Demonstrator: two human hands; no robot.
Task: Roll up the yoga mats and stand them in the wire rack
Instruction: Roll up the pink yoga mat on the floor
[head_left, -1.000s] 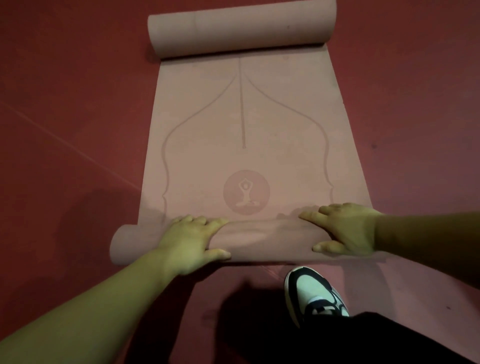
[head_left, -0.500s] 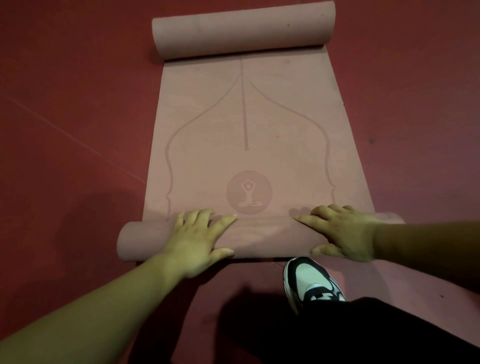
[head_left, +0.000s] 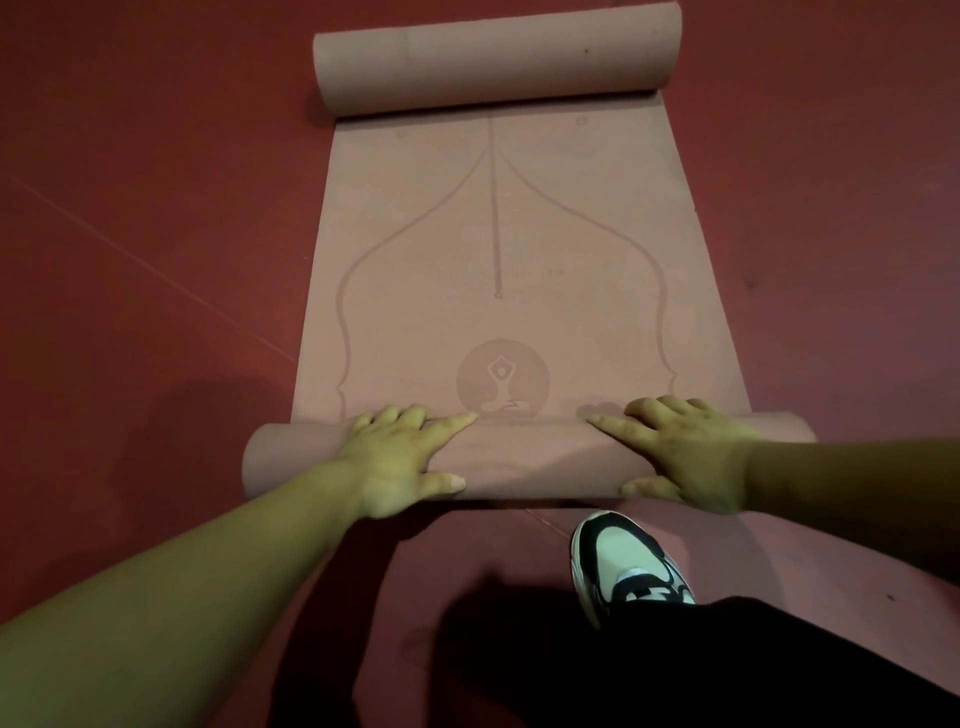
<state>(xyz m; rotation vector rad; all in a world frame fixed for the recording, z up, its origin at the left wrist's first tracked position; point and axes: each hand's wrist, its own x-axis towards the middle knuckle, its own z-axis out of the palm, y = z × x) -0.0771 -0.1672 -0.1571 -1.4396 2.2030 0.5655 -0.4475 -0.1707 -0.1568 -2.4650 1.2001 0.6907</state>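
A pink yoga mat (head_left: 498, 249) lies on the red floor, its flat middle printed with curved lines and a seated-figure emblem. Its near end is wound into a roll (head_left: 530, 457) that reaches the emblem's lower edge. My left hand (head_left: 400, 457) presses flat on the roll's left part, fingers spread forward and thumb on the near side. On the roll's right part my right hand (head_left: 680, 452) presses the same way. The mat's far end is curled into a second, thicker roll (head_left: 493, 57). No wire rack is in view.
Red floor (head_left: 156, 208) surrounds the mat, with a faint line running diagonally at the left. My black-and-white shoe (head_left: 623, 561) and dark trouser leg (head_left: 675, 670) are just behind the near roll, at the lower right.
Both hands have pushed the near roll forward along the mat. It has grown thicker and now reaches the emblem's lower edge.
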